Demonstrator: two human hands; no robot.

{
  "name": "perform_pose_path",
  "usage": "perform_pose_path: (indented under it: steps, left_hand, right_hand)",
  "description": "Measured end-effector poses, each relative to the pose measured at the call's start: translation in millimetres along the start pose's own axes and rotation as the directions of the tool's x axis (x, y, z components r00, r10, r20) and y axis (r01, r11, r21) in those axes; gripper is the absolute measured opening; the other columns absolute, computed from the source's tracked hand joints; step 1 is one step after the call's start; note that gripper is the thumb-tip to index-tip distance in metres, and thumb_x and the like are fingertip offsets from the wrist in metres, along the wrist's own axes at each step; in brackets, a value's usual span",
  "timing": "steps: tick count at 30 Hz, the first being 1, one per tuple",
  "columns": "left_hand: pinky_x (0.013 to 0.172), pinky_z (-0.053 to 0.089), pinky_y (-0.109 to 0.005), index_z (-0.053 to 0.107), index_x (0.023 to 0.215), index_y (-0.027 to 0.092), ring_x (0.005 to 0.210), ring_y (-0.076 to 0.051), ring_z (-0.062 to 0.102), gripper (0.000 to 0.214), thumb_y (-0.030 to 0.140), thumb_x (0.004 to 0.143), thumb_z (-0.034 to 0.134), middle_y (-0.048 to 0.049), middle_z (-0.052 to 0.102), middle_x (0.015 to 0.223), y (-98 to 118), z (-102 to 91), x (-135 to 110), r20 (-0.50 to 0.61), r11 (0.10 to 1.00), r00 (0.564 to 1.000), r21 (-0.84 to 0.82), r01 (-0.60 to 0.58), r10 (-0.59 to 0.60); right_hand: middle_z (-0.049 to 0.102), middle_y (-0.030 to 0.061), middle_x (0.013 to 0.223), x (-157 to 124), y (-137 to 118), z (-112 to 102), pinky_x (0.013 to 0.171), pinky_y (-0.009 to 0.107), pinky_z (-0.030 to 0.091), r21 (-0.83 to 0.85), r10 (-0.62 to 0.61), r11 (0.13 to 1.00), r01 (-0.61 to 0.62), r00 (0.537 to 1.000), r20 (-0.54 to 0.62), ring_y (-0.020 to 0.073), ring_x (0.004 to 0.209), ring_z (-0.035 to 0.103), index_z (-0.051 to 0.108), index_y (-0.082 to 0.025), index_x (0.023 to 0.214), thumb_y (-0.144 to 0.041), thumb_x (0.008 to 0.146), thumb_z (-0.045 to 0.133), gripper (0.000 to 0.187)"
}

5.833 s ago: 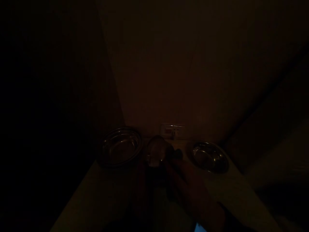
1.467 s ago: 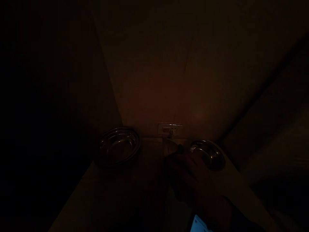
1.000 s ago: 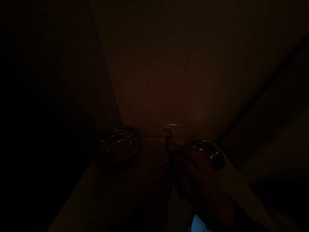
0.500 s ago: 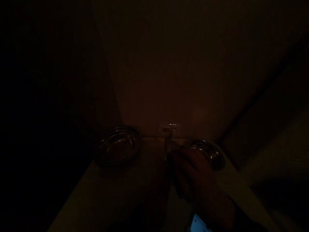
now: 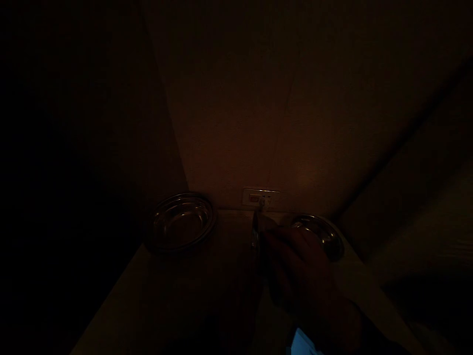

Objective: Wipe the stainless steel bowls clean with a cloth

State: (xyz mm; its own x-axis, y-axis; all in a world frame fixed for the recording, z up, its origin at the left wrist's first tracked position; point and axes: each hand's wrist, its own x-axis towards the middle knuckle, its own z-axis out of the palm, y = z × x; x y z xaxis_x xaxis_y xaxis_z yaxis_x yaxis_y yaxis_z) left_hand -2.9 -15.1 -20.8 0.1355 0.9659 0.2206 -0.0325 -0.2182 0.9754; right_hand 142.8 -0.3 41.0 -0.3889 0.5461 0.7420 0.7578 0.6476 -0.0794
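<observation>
The scene is very dark. My right hand (image 5: 295, 256) reaches in from the lower right, its fingers curled round a dark, thin-edged object (image 5: 254, 234) with a small glint on its side; its kind does not show. In the gloom just left of and below it, my left hand (image 5: 242, 298) is a faint reddish shape with its fingers lost in shadow. Just beyond the held object, a socket plate (image 5: 248, 197) with a switch sits low on the wall, and something small and pale (image 5: 262, 202) is at its outlet.
A shiny metal oval dish (image 5: 181, 224) stands at the table's (image 5: 121, 296) back left. A second metal dish (image 5: 330, 241) is at the back right, partly behind my right hand. A bluish lit surface (image 5: 303, 342) shows at the bottom edge. Walls enclose the table's back.
The picture is a little darker, and the held object's edge is tilted slightly differently. My hands and the dishes stay in nearly the same places.
</observation>
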Motion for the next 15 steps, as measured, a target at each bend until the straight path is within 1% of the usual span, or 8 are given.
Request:
perform_pose_path:
  steps: [4, 6, 8, 11, 13, 15]
  left_hand:
    - [0.084, 0.050, -0.039, 0.057, 0.112, 0.019, 0.098, -0.018, 0.058, 0.029, 0.034, 0.089, 0.049, -0.0086, 0.058, 0.118, -0.8, -2.3, 1.7, -0.013, 1.000, 1.000, 0.001, -0.004, 0.004]
    - [0.085, 0.050, -0.040, 0.056, 0.114, 0.019, 0.099, -0.018, 0.058, 0.029, 0.034, 0.089, 0.050, -0.0089, 0.057, 0.119, -1.8, -3.3, 1.9, -0.016, 1.000, 1.000, 0.004, -0.009, 0.009]
    - [0.085, 0.050, -0.039, 0.057, 0.113, 0.019, 0.099, -0.018, 0.058, 0.029, 0.034, 0.089, 0.050, -0.0087, 0.057, 0.118, -2.2, -3.2, 0.8, -0.009, 1.000, 1.000, 0.006, -0.013, 0.013]
    - [0.085, 0.050, -0.038, 0.058, 0.110, 0.019, 0.098, -0.018, 0.058, 0.027, 0.034, 0.089, 0.049, -0.0079, 0.058, 0.117, -1.2, -1.8, -1.9, 0.008, 1.000, 1.000, 0.005, -0.014, 0.014]
    - [0.084, 0.050, -0.039, 0.058, 0.110, 0.019, 0.097, -0.018, 0.059, 0.028, 0.035, 0.089, 0.050, -0.0080, 0.059, 0.116, -0.3, -0.8, -2.8, 0.010, 1.000, 1.000, 0.002, -0.014, 0.014]
    - [0.084, 0.050, -0.039, 0.058, 0.111, 0.018, 0.097, -0.018, 0.059, 0.029, 0.035, 0.089, 0.050, -0.0082, 0.059, 0.115, 0.3, -0.3, -2.6, 0.002, 1.000, 1.000, -0.002, -0.011, 0.011]
  right_hand:
    - [0.064, 0.0115, 0.104, -1.4, -4.9, -0.4, 0.070, 0.039, 0.049, 0.029, -0.102, 0.995, 0.099, 0.991, 0.088, 0.0233, 0.090, 0.054, 0.057, -0.013, 0.117, -0.013, 0.087, 0.053, 0.031]
    - [0.064, 0.0114, 0.103, -2.2, -6.4, 1.2, 0.069, 0.040, 0.049, 0.022, -0.131, 0.991, 0.129, 0.986, 0.103, 0.0240, 0.090, 0.054, 0.058, -0.013, 0.116, -0.013, 0.086, 0.053, 0.030]
    - [0.064, 0.0121, 0.101, -1.6, -5.3, 2.0, 0.068, 0.040, 0.049, 0.009, -0.112, 0.994, 0.112, 0.992, 0.063, 0.0241, 0.088, 0.054, 0.058, -0.012, 0.114, -0.013, 0.086, 0.053, 0.028]
    - [0.064, 0.0118, 0.099, 0.7, -1.1, 1.5, 0.068, 0.040, 0.049, -0.001, -0.025, 1.000, 0.025, 1.000, -0.011, 0.0224, 0.086, 0.055, 0.058, -0.013, 0.113, -0.014, 0.088, 0.051, 0.026]
    - [0.063, 0.0118, 0.100, 1.3, 0.4, 1.2, 0.068, 0.039, 0.049, 0.003, 0.009, 1.000, -0.009, 1.000, -0.016, 0.0217, 0.086, 0.054, 0.057, -0.014, 0.114, -0.014, 0.089, 0.050, 0.026]
    - [0.063, 0.0132, 0.102, 0.6, -0.6, 1.7, 0.068, 0.039, 0.050, 0.022, -0.006, 1.000, 0.006, 1.000, 0.015, 0.0224, 0.088, 0.053, 0.056, -0.012, 0.117, -0.013, 0.089, 0.050, 0.028]
